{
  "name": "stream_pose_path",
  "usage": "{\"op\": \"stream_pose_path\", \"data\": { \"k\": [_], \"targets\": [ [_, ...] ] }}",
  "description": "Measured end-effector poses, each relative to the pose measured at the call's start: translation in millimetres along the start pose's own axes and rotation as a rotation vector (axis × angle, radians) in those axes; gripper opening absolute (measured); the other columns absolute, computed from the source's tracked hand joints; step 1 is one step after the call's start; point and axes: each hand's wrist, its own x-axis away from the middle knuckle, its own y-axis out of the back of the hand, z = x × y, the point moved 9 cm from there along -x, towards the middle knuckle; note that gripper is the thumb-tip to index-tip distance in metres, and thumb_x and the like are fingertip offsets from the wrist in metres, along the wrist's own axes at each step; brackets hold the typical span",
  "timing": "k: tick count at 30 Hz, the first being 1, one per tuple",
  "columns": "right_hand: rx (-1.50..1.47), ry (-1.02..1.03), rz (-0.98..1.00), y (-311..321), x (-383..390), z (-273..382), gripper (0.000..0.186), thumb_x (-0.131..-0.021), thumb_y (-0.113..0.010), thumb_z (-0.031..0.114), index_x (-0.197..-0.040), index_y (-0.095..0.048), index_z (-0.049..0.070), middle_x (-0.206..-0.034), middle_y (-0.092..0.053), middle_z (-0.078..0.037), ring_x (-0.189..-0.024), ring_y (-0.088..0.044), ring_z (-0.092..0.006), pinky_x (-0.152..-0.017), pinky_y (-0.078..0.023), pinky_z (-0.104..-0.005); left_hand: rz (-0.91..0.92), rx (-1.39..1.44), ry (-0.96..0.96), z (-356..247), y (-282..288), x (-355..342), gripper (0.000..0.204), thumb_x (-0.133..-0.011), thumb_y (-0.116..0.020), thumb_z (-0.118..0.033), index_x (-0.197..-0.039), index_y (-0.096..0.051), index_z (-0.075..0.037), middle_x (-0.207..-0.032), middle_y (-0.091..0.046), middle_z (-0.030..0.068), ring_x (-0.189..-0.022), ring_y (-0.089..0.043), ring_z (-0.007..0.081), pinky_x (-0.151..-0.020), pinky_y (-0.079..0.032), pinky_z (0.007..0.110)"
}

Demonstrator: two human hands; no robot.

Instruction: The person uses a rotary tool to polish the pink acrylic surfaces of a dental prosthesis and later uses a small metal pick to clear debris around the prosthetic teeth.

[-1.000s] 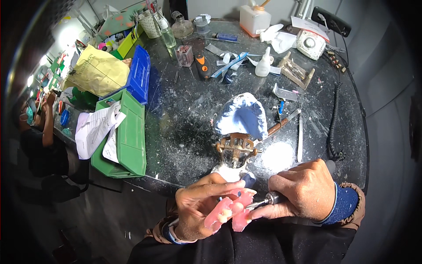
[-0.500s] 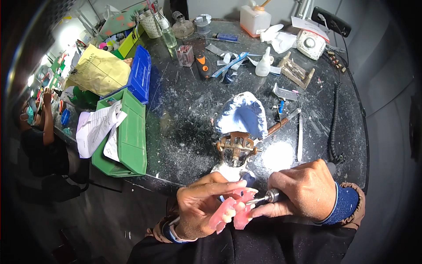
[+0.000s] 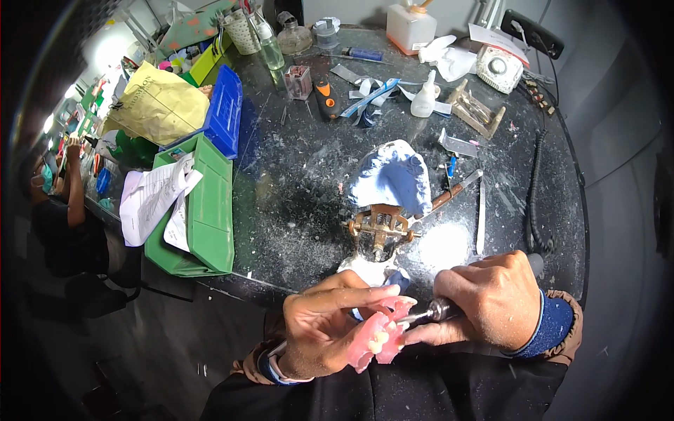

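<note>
My left hand [image 3: 319,319] holds a pink denture base with pale teeth [image 3: 375,340] at the bench's front edge. My right hand [image 3: 491,305] is wrapped round a metal rotary handpiece [image 3: 441,309], its tip against or just beside the pink piece; the exact contact is unclear. Just beyond my hands stands a brass articulator [image 3: 379,224] with a blue-white dental cast [image 3: 390,172] on it. A wooden-handled knife [image 3: 456,193] and a pale flat spatula [image 3: 480,217] lie to its right.
A green bin with papers [image 3: 214,210] and a blue bin [image 3: 230,105] stand left. Strips [image 3: 372,98], bottles [image 3: 425,98] and a white device [image 3: 498,69] sit farther back. A coiled cord [image 3: 537,189] runs down the right. A co-worker [image 3: 67,238] is at the far left.
The pink piece in my left hand has turned and shifted slightly right. My right hand has moved slightly right. The bench items appear a little higher in the picture.
</note>
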Motion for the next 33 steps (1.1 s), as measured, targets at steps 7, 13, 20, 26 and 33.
{"op": "stream_pose_path", "data": {
  "k": [7,13,20,26,33],
  "targets": [
    [0.019,0.038,0.094,-6.2,-0.4,3.5,0.051,-0.066,-0.068,0.056,-0.059,-0.053,0.008,-0.047,-0.049,-0.002,-0.042,-0.055,-0.0198,-0.039,-0.04,-0.029,0.047,-0.059,-0.003,1.6,2.9,0.2,0.032,-0.073,-0.058,0.011,-0.104,-0.059,0.01,-0.089,-0.059,0.0165,-0.078,-0.061,0.0175,-0.071,-0.051,0.027],
    [-0.022,-0.037,-0.012,-2.0,-2.0,-2.2,0.051,-0.065,-0.069,0.056,-0.06,-0.053,0.008,-0.047,-0.048,-0.002,-0.042,-0.055,-0.0196,-0.038,-0.04,-0.0292,0.064,-0.06,-0.004,3.6,1.4,1.6,0.033,-0.075,-0.058,0.01,-0.107,-0.057,0.01,-0.093,-0.059,0.0179,-0.082,-0.062,0.0191,-0.072,-0.051,0.027],
    [-0.02,-0.042,0.0,-3.4,-0.3,-2.8,0.05,-0.066,-0.068,0.056,-0.064,-0.054,0.008,-0.049,-0.051,-0.002,-0.043,-0.056,-0.02,-0.039,-0.041,-0.0293,0.059,0.008,0.007,2.4,-2.2,-1.3,0.029,-0.078,-0.057,0.009,-0.107,-0.057,0.009,-0.093,-0.059,0.0176,-0.082,-0.062,0.0183,-0.071,-0.051,0.027],
    [0.018,0.003,-0.054,-1.6,1.0,-0.9,0.057,-0.068,-0.062,0.061,-0.057,-0.048,0.007,-0.047,-0.051,-0.003,-0.038,-0.054,-0.0206,-0.034,-0.04,-0.031,0.058,0.005,0.001,1.6,-2.1,0.2,0.029,-0.078,-0.057,0.01,-0.107,-0.057,0.009,-0.092,-0.06,0.0179,-0.08,-0.063,0.018,-0.071,-0.052,0.026],
    [-0.003,0.049,-0.032,4.4,-0.7,5.1,0.049,-0.066,-0.069,0.054,-0.059,-0.05,0.009,-0.046,-0.049,-0.002,-0.042,-0.056,-0.02,-0.039,-0.041,-0.0291,0.1,-0.104,-0.059,-3.5,-2.5,0.4,0.028,-0.078,-0.06,0.008,-0.106,-0.056,0.009,-0.094,-0.058,0.0158,-0.085,-0.06,0.018,-0.076,-0.05,0.029]
  ]
}}
